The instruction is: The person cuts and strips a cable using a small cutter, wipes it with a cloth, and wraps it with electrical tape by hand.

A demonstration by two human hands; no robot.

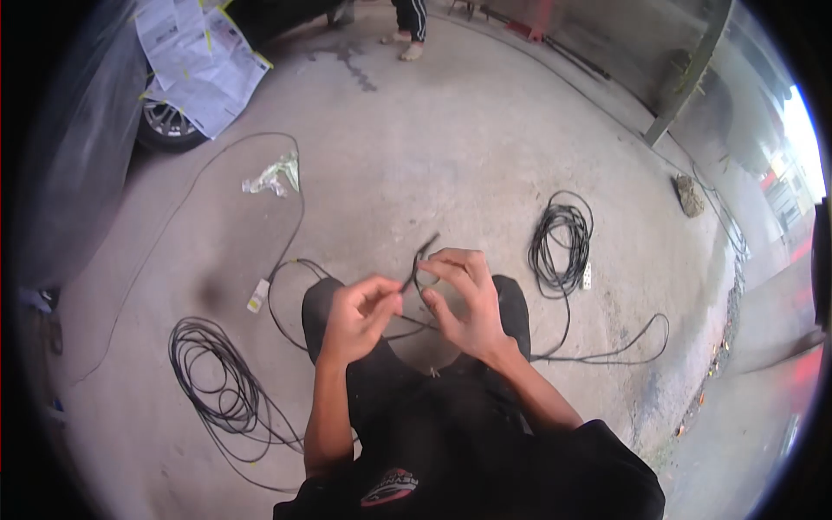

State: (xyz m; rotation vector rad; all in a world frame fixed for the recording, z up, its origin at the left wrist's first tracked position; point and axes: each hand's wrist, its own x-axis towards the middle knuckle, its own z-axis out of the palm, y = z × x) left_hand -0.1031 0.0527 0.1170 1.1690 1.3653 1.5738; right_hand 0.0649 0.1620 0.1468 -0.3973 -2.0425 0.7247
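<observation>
Black cable [415, 265] worked at its short end, both hands raised over my lap

Setting: bare concrete floor [416, 165], wide enough for the cable runs to lie spread out. At the far left, paper sheets [204, 61] hang partly over a wheel [169, 121]; presumably they shield the vehicle, though that is inference.

Two coils rest on the floor, well apart: left coil [230, 412] and right coil [542, 264]. Bundling likely stops the long runs tangling; the separation probably keeps them distinct. I cannot trace which run, if either, joins the piece I hold.

Left hand [357, 316]: thumb and fingertips pinched together on the cable, probably to steady it. Right hand [464, 295]: half open, fingers curled, thumb lower and apart, fingertips at the cable; whether they grip it, I cannot tell. Held between my knees, the cable is close and in plain sight.

Smaller items: a left socket block [258, 295] lies on the floor beyond my left knee; a right socket block [587, 276] lies just beside the right coil.

Smallest: the cable's free tip [434, 237], pointing up and away from me, clear of the fingers.
</observation>
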